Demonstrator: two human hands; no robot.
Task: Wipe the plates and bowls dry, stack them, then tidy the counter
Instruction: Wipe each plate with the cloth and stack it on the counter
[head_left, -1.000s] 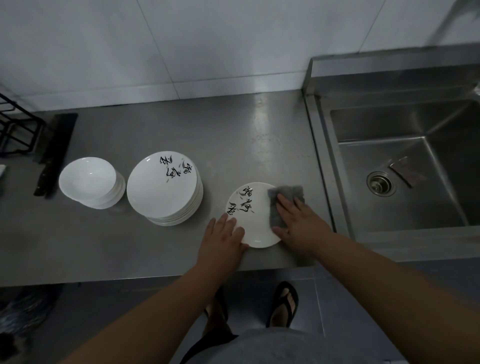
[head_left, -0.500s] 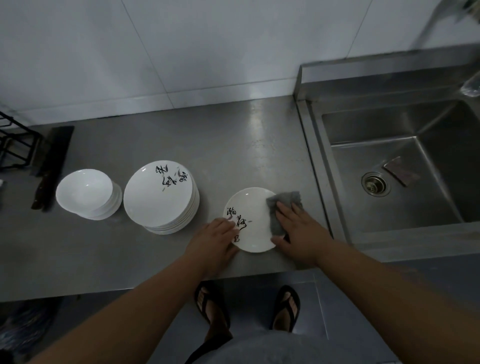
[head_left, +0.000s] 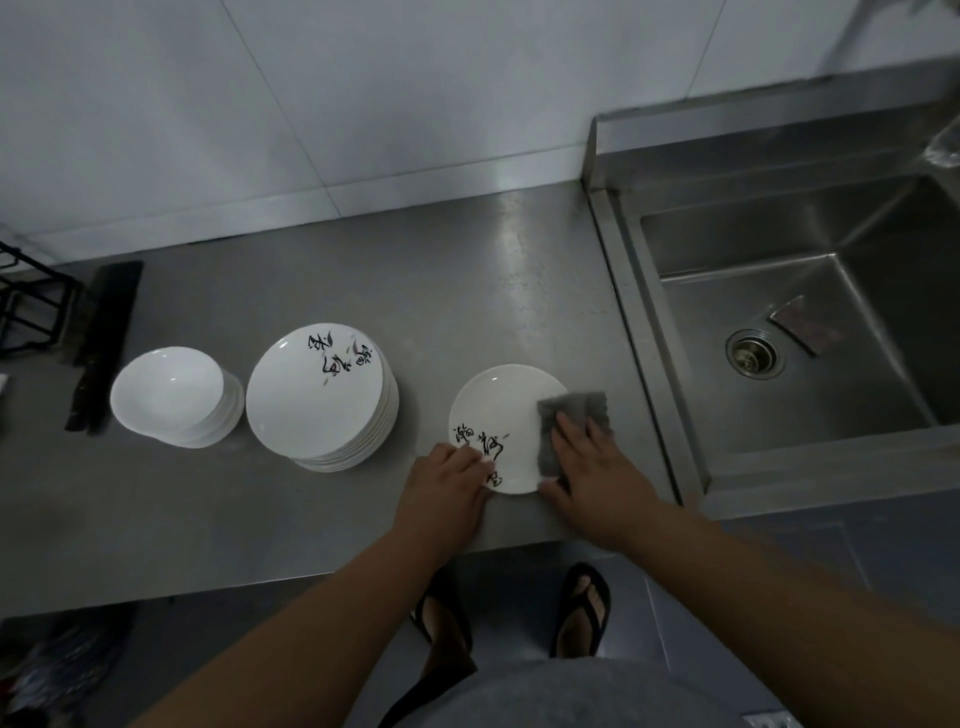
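A small white plate (head_left: 501, 410) with black brush writing lies flat on the steel counter (head_left: 467, 291) near its front edge. My left hand (head_left: 444, 488) holds the plate's near left rim, fingers over the edge. My right hand (head_left: 597, 473) presses a grey cloth (head_left: 571, 415) flat onto the plate's right side with straight fingers. To the left stands a stack of several larger plates (head_left: 322, 397) with the same writing. Further left sits a stack of white bowls (head_left: 174, 397).
A steel sink (head_left: 810, 332) lies to the right, with a drain and a dark sponge (head_left: 802, 325) in its basin. A dark knife (head_left: 101, 338) and a black wire rack (head_left: 28, 306) are at the far left. White tiles back the counter.
The plate has turned under my hands: its writing went from the far side round to the near left. My left hand shifted along the rim while the cloth stayed on the right side.
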